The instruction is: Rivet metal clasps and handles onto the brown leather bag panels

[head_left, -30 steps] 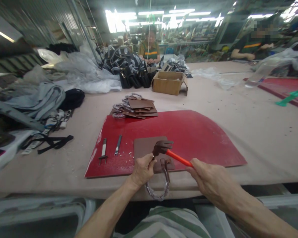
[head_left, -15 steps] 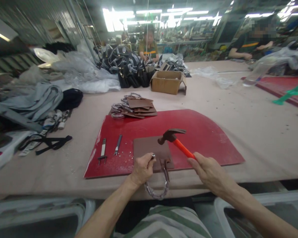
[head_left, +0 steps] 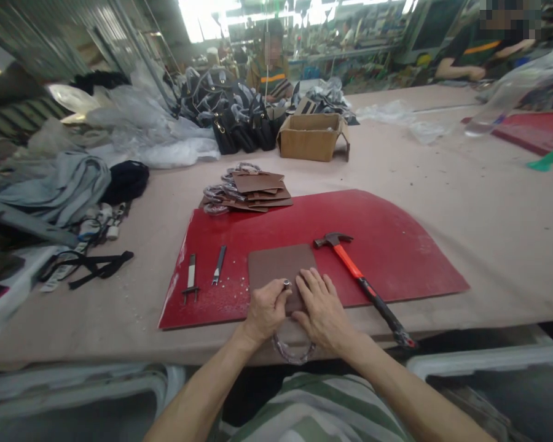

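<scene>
My left hand point(head_left: 266, 310) is closed around a small metal punch point(head_left: 286, 282); only its round top end shows above the fingers. Under both hands a brown leather panel point(head_left: 276, 261) lies on the red board point(head_left: 378, 233). My right hand point(head_left: 321, 307) rests on the panel with fingers spread, holding nothing. A plastic-wrapped handle loop point(head_left: 295, 357) hangs from the panel's near edge, partly hidden by my hands. To the right lies a claw hammer point(head_left: 350, 261) with an orange and black grip, its end over the board's near edge.
At left on the board are a two-pronged tool point(head_left: 191, 279) and a smaller metal tool point(head_left: 219, 265). Stacked brown panels point(head_left: 262, 187) with wrapped handles lie behind. Farther back are a cardboard box point(head_left: 311, 144), black bags point(head_left: 239, 132) and two people. A black strap point(head_left: 99, 267) lies left.
My right hand has let go of the hammer, which now lies on the board, and has moved left onto the brown panel. My left hand still holds the punch. The view has shifted slightly.
</scene>
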Tool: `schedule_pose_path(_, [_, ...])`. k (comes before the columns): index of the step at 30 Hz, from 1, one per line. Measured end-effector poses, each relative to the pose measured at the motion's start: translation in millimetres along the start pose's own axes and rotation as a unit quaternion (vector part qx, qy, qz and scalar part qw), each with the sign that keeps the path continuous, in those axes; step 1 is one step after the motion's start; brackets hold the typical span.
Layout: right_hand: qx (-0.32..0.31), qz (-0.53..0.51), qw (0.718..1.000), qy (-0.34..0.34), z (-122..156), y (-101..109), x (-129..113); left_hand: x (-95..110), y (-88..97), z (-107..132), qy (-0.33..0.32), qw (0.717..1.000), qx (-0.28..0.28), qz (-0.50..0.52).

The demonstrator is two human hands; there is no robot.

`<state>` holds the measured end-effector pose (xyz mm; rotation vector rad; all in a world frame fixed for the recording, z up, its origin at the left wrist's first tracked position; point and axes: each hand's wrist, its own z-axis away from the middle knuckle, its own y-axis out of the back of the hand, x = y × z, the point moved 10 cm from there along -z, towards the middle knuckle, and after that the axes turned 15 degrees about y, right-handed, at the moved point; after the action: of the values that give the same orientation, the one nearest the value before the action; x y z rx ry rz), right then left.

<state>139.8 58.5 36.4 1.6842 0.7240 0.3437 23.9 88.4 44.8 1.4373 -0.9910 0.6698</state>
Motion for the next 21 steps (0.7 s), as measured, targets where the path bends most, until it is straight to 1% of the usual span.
schedule_pose_path(1, [-0.005, 0.002, 1.000, -0.009, 0.5, -5.7, -2.3, -7.9, 4.8, -5.1, 0.044, 0.998, 0.010, 0.043])
schedule_pose_path(2, [-0.006, 0.002, 1.000, -0.017, 1.3, -8.9, -3.0, -18.8, 12.5, -10.6, 0.096, 0.990, 0.031, 0.096])
schedule_pose_path(4, [-0.006, -0.005, 1.000, -0.021, 2.6, -10.0, -2.8, -43.6, 31.1, -20.0, 0.189, 0.960, 0.084, 0.190])
schedule_pose_path(5, [-0.005, -0.009, 1.000, -0.022, 3.2, -8.9, -2.0, -53.3, 40.9, -24.5, 0.217, 0.948, 0.105, 0.208])
schedule_pose_path(6, [-0.003, -0.013, 1.000, -0.023, 3.6, -7.3, -1.1, -59.4, 50.9, -29.5, 0.231, 0.946, 0.119, 0.192])
schedule_pose_path(7, [-0.001, -0.015, 1.000, -0.024, 3.8, -5.8, -0.2, -61.8, 61.7, -34.7, 0.231, 0.953, 0.131, 0.145])
schedule_pose_path(9, [0.002, -0.014, 0.999, -0.029, 4.3, -4.4, 1.6, -59.4, 82.1, -42.5, 0.211, 0.964, 0.162, -0.003])
schedule_pose_path(11, [0.003, -0.008, 1.000, -0.030, 4.5, -5.5, 2.5, -49.6, 93.7, -44.5, 0.176, 0.954, 0.189, -0.152])
schedule_pose_path(12, [0.005, -0.003, 1.000, -0.027, 4.5, -6.4, 2.5, -43.1, 93.9, -43.3, 0.156, 0.947, 0.190, -0.209])
schedule_pose_path(14, [0.017, 0.011, 1.000, -0.013, 4.7, -6.5, 1.0, -29.3, 88.1, -34.0, 0.117, 0.937, 0.180, -0.276])
schedule_pose_path(16, [0.047, 0.028, 0.998, 0.011, 5.5, -2.8, -1.9, -17.8, 83.2, -14.4, 0.104, 0.933, 0.177, -0.295])
schedule_pose_path(19, [0.122, 0.048, 0.990, 0.045, 9.4, 4.9, -3.2, -11.7, 79.2, 28.1, 0.147, 0.931, 0.188, -0.277])
schedule_pose_path(20, [0.147, 0.047, 0.987, 0.053, 11.0, 5.0, -1.3, -12.1, 75.4, 42.6, 0.167, 0.932, 0.184, -0.266])
schedule_pose_path(21, [0.168, 0.042, 0.983, 0.063, 12.1, 2.7, 1.1, -16.2, 69.3, 55.9, 0.199, 0.934, 0.166, -0.245])
